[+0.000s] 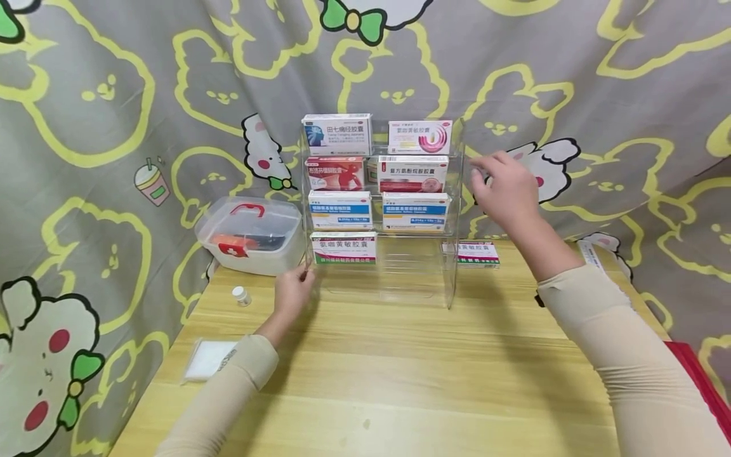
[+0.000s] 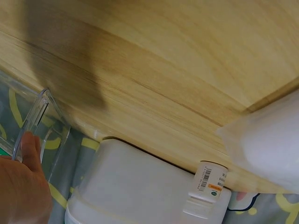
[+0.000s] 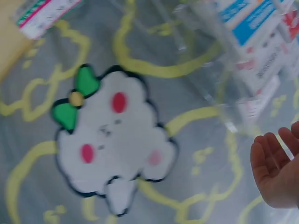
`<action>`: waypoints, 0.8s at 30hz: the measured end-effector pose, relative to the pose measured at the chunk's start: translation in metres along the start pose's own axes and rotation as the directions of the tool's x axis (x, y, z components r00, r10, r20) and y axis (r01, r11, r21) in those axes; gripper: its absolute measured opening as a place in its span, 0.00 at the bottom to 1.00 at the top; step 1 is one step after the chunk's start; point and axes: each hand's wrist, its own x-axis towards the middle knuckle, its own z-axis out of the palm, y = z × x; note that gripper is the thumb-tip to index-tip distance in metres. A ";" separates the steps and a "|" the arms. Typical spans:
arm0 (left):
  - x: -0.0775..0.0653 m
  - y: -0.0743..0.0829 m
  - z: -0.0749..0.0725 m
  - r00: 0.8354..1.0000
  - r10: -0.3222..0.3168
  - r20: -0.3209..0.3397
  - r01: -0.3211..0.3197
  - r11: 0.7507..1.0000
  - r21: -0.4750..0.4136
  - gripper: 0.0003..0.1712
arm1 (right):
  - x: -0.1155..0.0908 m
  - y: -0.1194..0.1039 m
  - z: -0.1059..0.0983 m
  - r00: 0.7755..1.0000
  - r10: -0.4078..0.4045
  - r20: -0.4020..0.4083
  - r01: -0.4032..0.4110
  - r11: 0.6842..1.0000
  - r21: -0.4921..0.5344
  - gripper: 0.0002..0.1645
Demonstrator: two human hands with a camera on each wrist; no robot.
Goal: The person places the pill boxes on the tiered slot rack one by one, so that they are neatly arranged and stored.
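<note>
A clear acrylic display rack (image 1: 411, 273) stands on the table, carrying medicine boxes in two columns. My left hand (image 1: 294, 289) pinches the lower left edge of the rack; in the left wrist view, the thumb and fingers of that hand (image 2: 25, 191) lie at its rim. To the right of the rack, my right hand (image 1: 505, 190) is raised beside its upper side panel, fingers loosely bent and holding nothing. A white-and-blue box (image 1: 415, 212) sits on the right, while a white, pink and green box (image 1: 344, 249) fills the lowest left slot.
Left of the rack stands a translucent first-aid box (image 1: 257, 254) with a red handle. A small white bottle (image 1: 241, 296) and a white packet (image 1: 208, 360) lie in front of it. Another medicine box (image 1: 476, 254) rests behind the rack's right side. A patterned curtain (image 1: 188, 158) hangs behind.
</note>
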 end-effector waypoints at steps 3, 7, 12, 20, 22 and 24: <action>0.000 -0.002 0.000 1.000 0.000 0.004 0.000 1.000 0.006 0.15 | -0.004 0.019 0.006 0.994 0.086 0.073 -0.087 0.996 0.012 0.18; -0.001 -0.003 -0.001 1.000 -0.008 0.007 0.008 1.000 0.004 0.15 | -0.012 0.041 0.016 0.956 0.197 0.219 -0.198 0.980 -0.020 0.20; -0.001 -0.004 -0.002 1.000 0.005 -0.009 -0.005 1.000 0.001 0.15 | -0.024 0.068 0.036 0.879 0.272 0.392 -0.264 0.962 -0.074 0.22; 0.000 -0.004 0.000 0.996 0.083 -0.043 -0.082 0.996 0.021 0.14 | -0.045 0.109 0.069 0.708 0.308 0.636 -0.319 0.942 -0.101 0.28; 0.001 -0.004 0.001 0.996 0.076 -0.036 -0.076 0.997 0.009 0.14 | -0.052 0.119 0.078 0.665 0.285 0.691 -0.287 0.951 -0.116 0.31; 0.001 -0.005 0.002 0.998 0.062 -0.028 -0.062 0.998 -0.006 0.14 | -0.060 0.129 0.088 0.626 0.255 0.737 -0.247 0.961 -0.122 0.32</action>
